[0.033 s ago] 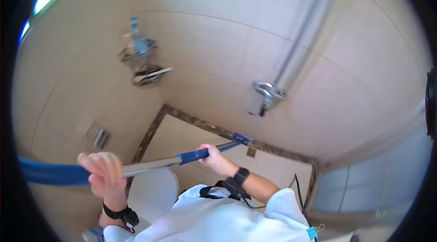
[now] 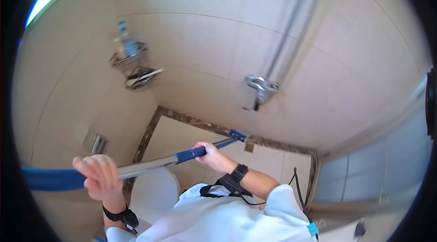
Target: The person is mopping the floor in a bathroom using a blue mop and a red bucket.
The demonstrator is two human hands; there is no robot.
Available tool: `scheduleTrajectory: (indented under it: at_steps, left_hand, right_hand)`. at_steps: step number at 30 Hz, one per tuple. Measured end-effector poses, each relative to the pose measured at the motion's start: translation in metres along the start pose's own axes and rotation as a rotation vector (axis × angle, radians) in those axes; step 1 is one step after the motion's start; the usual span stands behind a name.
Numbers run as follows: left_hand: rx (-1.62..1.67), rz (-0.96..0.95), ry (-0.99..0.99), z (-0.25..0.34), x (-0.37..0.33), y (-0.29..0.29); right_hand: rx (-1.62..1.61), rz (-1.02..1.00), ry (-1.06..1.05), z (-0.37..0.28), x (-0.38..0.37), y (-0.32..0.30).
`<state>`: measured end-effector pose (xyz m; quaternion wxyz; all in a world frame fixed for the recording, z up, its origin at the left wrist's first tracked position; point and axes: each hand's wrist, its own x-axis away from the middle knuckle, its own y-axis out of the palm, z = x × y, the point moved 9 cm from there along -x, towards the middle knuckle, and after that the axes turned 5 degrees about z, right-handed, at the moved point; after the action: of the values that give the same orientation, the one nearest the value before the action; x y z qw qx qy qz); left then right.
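Observation:
A long-handled mop [image 2: 148, 168] with a silver pole and blue grips runs across the view from the left rim to the floor edge by the far wall. My left hand [image 2: 101, 177] is closed round it where the thick blue upper grip meets the silver pole. Farther down, my right hand [image 2: 210, 156] wraps round the lower blue sleeve. The blue mop head [image 2: 237, 135] rests low against the dark stone border, near a small floor drain [image 2: 249, 148]. Its underside is hidden.
A white toilet [image 2: 154, 192] stands just below the pole. On the far wall are a shower mixer [image 2: 261, 86] and a corner rack [image 2: 136, 57] with bottles. A paper holder [image 2: 97, 143] is on the left wall; frosted panels [image 2: 350, 178] stand at right.
The view has shifted slightly, so the rack and shower mixer sit farther left. Both hands keep their hold on the mop, and its head remains by the stone border.

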<state>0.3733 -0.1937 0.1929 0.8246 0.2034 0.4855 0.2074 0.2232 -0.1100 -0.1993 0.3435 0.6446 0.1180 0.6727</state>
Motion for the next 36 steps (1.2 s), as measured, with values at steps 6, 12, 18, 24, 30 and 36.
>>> scheduleTrajectory:
  at_steps: [6,12,18,24,30,36]
  left_hand:
    - [0.203,-0.116,-0.064,-0.019,-0.037,0.016]
    - [0.411,-0.404,-0.228,-0.082,-0.036,0.063]
    - [0.284,-0.439,-0.397,-0.157,-0.014,0.142]
    - [0.061,-0.262,-0.491,-0.24,0.007,0.217]
    - [0.457,-0.367,-0.594,-0.305,0.038,0.322]
    - [0.514,-0.451,-0.646,-0.351,0.076,0.422]
  right_hand:
    - [-0.273,-0.029,-0.08,-0.016,0.043,0.004]
    - [-0.5,-0.104,-0.283,-0.068,0.087,-0.036]
    - [-0.685,-0.193,-0.553,-0.13,0.146,-0.1]
    - [-0.856,-0.364,-0.587,-0.185,0.2,-0.144]
    - [-0.653,-0.427,-0.611,-0.224,0.248,-0.207]
    - [-0.414,-0.426,-0.675,-0.257,0.316,-0.262]
